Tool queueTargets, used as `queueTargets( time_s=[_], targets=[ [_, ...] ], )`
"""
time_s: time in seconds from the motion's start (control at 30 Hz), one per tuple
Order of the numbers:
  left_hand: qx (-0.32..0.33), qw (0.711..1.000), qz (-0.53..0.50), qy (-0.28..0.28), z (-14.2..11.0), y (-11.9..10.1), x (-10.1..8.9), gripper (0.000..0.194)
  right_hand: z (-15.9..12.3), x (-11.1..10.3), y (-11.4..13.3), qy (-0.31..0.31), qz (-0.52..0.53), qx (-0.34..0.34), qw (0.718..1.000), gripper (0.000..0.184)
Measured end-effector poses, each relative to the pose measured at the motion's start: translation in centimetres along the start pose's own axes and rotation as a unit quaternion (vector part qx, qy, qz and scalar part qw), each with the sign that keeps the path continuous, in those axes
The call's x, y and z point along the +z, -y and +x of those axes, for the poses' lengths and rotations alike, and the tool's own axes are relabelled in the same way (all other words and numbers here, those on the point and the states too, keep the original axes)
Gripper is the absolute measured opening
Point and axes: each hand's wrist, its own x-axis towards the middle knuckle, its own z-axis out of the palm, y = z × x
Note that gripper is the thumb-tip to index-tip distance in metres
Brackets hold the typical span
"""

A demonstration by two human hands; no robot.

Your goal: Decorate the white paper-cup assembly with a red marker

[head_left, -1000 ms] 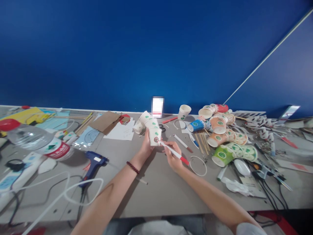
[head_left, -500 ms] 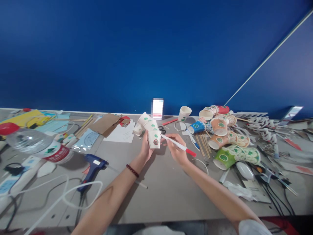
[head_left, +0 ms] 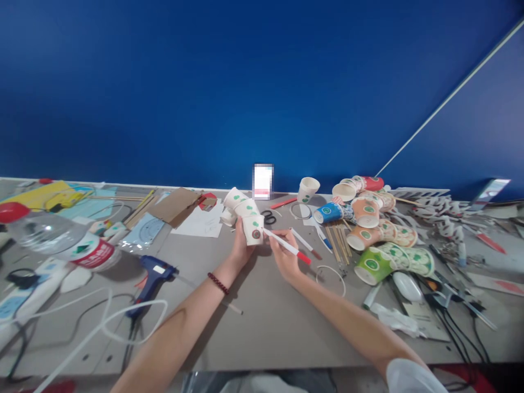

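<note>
Our right hand [head_left: 285, 261] pinches the red-and-white marker [head_left: 288, 246], aimed leftward (perhaps touching) at paper cups [head_left: 246, 209] our left hand [head_left: 240, 248] clasps.

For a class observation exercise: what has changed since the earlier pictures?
The left hand has carried the white cups slightly leftward; the right hand and its red-ended pen have shifted left too. Nothing was newly grasped or released. The glue gun and bottle stayed put.
</note>
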Motion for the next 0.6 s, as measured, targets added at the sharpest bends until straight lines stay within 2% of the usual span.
queueTargets(
  time_s=[0.2,0.4,0.6],
  targets=[
    [0.015,1.0,0.009,-0.011,0.3,0.35,-0.46,0.045,-0.23,0.37,-0.38,-0.007,-0.023,-0.016,1.0,0.033],
    [0.006,1.0,0.022,-0.018,-0.14,0.12,0.06,0.044,-0.26,0.21,-1.04,-0.015,-0.059,-0.006,0.998,0.034],
    [-0.004,0.999,0.026,-0.022,-0.66,-0.21,0.51,0.047,-0.31,0.16,-0.96,-0.017,-0.061,-0.033,0.997,0.031]
  ],
)
